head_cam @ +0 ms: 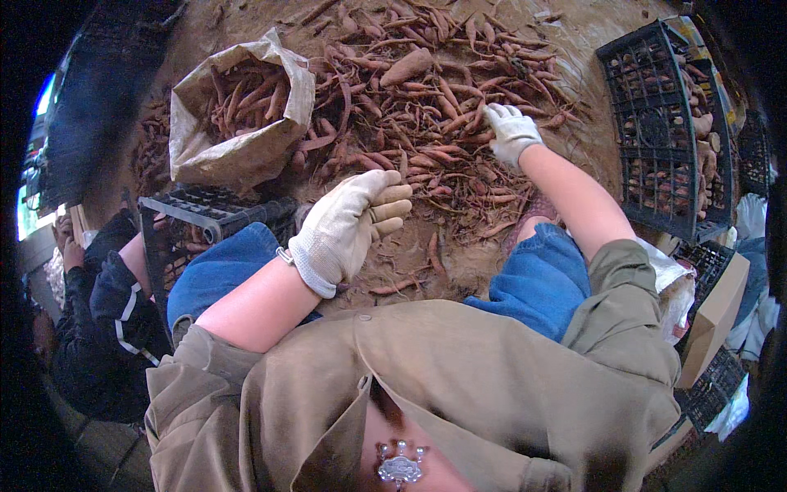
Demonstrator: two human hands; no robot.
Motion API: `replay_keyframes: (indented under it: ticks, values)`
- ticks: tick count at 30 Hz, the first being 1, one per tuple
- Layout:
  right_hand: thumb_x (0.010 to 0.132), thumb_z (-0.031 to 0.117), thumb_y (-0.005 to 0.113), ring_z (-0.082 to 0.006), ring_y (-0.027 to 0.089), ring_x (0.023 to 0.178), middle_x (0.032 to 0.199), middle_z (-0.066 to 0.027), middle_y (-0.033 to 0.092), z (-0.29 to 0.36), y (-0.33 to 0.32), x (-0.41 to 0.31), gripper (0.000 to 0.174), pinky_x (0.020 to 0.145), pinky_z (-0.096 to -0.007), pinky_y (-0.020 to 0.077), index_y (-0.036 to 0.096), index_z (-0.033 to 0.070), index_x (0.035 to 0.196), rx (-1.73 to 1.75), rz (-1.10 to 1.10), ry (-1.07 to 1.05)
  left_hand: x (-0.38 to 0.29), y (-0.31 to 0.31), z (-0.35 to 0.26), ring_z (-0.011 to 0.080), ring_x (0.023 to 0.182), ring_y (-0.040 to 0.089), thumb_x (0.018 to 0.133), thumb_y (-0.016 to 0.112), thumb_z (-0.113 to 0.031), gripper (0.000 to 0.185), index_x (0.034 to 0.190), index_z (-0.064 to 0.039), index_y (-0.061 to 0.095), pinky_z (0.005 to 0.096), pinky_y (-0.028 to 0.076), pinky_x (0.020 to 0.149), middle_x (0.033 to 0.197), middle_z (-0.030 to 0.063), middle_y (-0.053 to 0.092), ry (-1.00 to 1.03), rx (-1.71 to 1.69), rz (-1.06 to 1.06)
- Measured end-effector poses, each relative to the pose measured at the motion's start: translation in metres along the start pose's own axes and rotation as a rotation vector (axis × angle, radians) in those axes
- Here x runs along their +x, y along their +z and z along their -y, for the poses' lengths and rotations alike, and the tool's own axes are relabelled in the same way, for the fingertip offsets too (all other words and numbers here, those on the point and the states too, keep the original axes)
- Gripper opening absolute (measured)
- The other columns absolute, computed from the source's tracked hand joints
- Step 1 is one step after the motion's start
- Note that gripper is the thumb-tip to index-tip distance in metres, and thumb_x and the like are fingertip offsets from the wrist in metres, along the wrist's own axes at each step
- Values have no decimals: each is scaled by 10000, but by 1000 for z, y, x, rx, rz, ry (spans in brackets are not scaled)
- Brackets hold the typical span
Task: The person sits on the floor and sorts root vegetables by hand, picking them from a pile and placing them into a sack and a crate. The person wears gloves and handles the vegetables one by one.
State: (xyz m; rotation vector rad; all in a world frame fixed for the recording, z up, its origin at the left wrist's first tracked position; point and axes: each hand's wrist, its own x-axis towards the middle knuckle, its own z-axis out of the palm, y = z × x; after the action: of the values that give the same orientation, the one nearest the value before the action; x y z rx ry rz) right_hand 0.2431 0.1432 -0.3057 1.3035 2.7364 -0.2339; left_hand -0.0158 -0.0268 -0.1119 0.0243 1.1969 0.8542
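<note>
A broad heap of thin, reddish sweet potatoes (424, 101) lies on the earthen floor before me. My right hand (513, 132), in a white knit glove, reaches to the heap's right side, its fingertips against the roots; whether it grips one is hidden. My left hand (353, 224), gloved with a pale coated palm, hovers over the near edge, fingers loosely bent and apart, nothing seen in it. One much thicker sweet potato (407, 67) rests on top of the heap. Left of it, a whitish woven sack (243, 157) with a rolled-down rim holds many slender roots.
At the right stands a tall black plastic crate (648, 129) packed with sweet potatoes. A cardboard box (716, 320) sits near more crates below it. Another black crate (215, 212) is beside my left knee. A person in dark clothing (104, 332) sits close on the left.
</note>
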Motion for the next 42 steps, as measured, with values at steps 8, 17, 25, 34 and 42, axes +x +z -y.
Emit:
replay_keyframes:
  ticks: [8,17,25,34,42]
  values:
    - [845,280,587,-312,616,1046,1122,-173,634,5,-16,-13,382,878,-423,500,594,47,1148,-19,517,166,4,-3,3,187,907,629,948,534,-260,352,1199,-14,547,318,519,786,1090,111,638,-44,42,-32]
    - [953,256,532,-196,640,802,911,-68,618,3,60,-32,279,693,-306,533,534,56,1146,1039,612,329,5,3,0,179,902,622,942,550,-261,333,1190,-39,558,317,515,787,1080,102,637,-31,115,-91]
    - [952,296,554,-120,604,769,912,-49,595,92,-84,-38,395,677,-264,517,456,23,1220,1749,723,149,12,2,7,137,845,622,918,604,-247,359,1216,-57,536,254,514,702,1051,84,640,68,232,-207]
    - [938,283,584,-89,505,1056,1193,-7,552,120,-106,-41,498,939,-260,406,424,23,1333,1856,516,-38,13,3,11,157,1095,535,846,683,-79,283,1123,-35,646,258,438,951,1240,76,488,1057,965,-339]
    - [941,282,584,-80,470,1044,1139,-8,558,128,-121,-48,425,932,-243,375,500,1,1249,1847,474,-36,10,11,13,62,928,559,913,622,-127,283,1158,14,604,201,451,834,1059,22,632,629,327,-62]
